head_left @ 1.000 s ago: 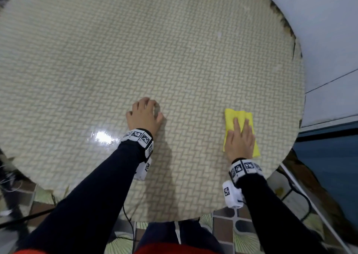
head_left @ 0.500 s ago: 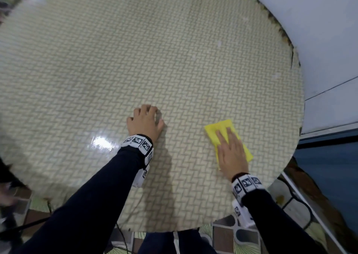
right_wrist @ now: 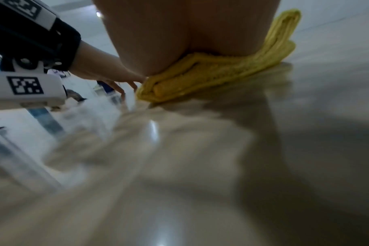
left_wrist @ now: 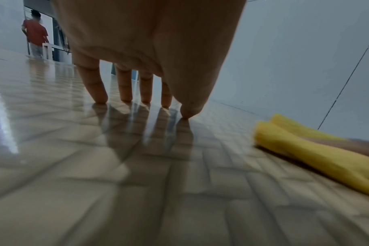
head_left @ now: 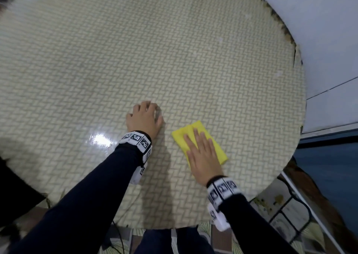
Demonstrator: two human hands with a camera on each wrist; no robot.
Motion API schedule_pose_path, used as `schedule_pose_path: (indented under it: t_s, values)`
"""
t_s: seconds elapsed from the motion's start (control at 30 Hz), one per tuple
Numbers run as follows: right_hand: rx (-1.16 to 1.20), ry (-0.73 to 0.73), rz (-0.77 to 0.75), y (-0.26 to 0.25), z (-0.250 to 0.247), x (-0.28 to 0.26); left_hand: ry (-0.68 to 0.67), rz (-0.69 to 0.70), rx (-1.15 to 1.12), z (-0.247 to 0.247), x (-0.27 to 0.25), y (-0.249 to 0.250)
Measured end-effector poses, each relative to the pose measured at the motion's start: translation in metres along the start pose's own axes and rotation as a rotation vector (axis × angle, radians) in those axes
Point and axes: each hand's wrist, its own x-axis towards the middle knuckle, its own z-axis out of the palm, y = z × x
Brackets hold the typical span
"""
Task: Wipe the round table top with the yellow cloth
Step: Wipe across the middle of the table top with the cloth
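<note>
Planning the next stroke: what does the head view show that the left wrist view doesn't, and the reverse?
Head only: the whole round table top, its chipped far-right edge, and the right hand flat on the yellow cloth.

Left wrist only: the left hand's fingertips touching the surface, and a distant person in red.

Both: left hand, cloth, table top.
</note>
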Motion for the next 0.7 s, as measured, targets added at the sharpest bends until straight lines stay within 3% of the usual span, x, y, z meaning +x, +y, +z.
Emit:
schedule_pose_path:
  t_s: [0.07, 0.17, 0.27, 0.37, 0.43, 0.53, 0.7]
  values:
    - [0.002, -0.01, 0.06, 0.03, -0.002, -0.022, 0.001, 0.005, 0.008, -0.002, 0.0, 0.001]
    - [0.028, 0.015, 0.295, 0.072, -0.016, -0.023, -0.025, 0.021, 0.009, -0.007, 0.002, 0.002]
    - [0.113, 0.037, 0.567, 0.102, -0.033, 0.003, -0.042, 0.029, 0.025, -0.013, 0.005, 0.003]
    - [0.142, 0.018, 0.721, 0.109, -0.048, 0.047, -0.001, 0.049, 0.004, -0.016, 0.013, 0.0]
    - [0.131, -0.009, 0.694, 0.098, -0.054, 0.076, 0.039, 0.06, -0.019, -0.016, 0.018, -0.002]
    - [0.092, -0.012, 0.512, 0.061, -0.052, 0.106, 0.107, 0.032, -0.089, -0.018, 0.029, -0.004]
    - [0.018, -0.075, 0.12, 0.024, -0.032, 0.062, 0.148, -0.01, -0.129, -0.017, 0.052, 0.002]
